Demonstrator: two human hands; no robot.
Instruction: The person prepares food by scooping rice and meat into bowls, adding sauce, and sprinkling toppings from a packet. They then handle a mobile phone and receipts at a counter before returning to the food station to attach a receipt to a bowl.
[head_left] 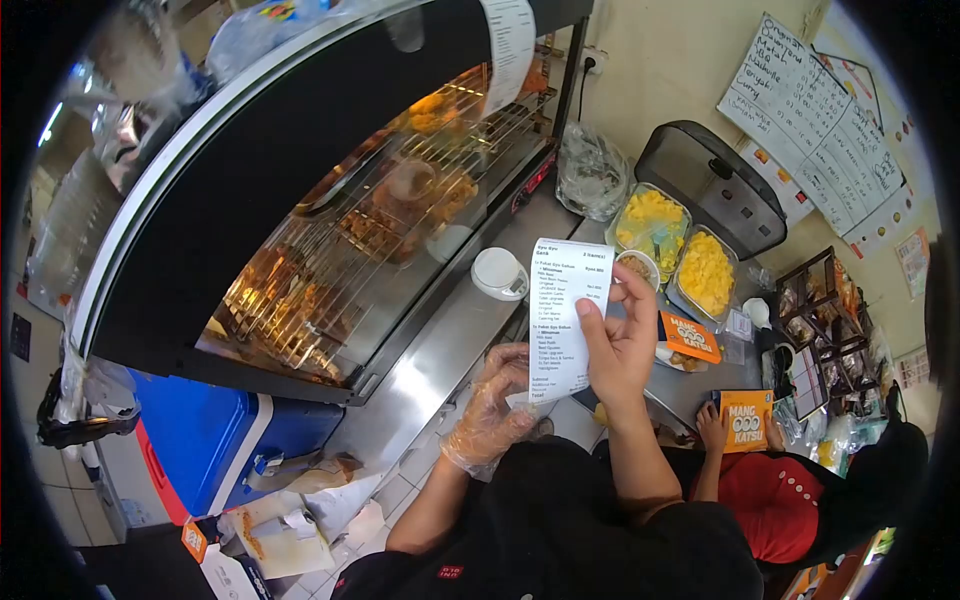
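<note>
Printed receipt held up in front of the wearer, above the near edge of the steel counter, long side roughly upright, print facing the wearer. Right hand, bare: thumb pressed on the receipt's front at its right edge, fingers curled behind and beside that edge; grip closed on the paper. Left hand, in a clear plastic glove: fingers bent, just beside the receipt's lower left edge; whether they pinch the paper cannot be told.

Writing on the receipt: small, partly legible; "Kyu Kyu" near the top, "Minuman" lower down, "Subtotal" and "Total" near the bottom. Second paper slip hangs over the front of the heated cabinet, too small to read.

Whiteboard on the wall: handwritten list, including "Matah", "BBQ", "Teriyaki", "Curry". Orange carton on the counter, right of the receipt: "MANG", "KATSU". Matching box, same words, in a co-worker's hands. Red shirt tag on the wearer's black top: apparently "UNI QLO".

Toward the counter's far edge: two tubs of yellow pieces. White round container near the cabinet-side edge.
</note>
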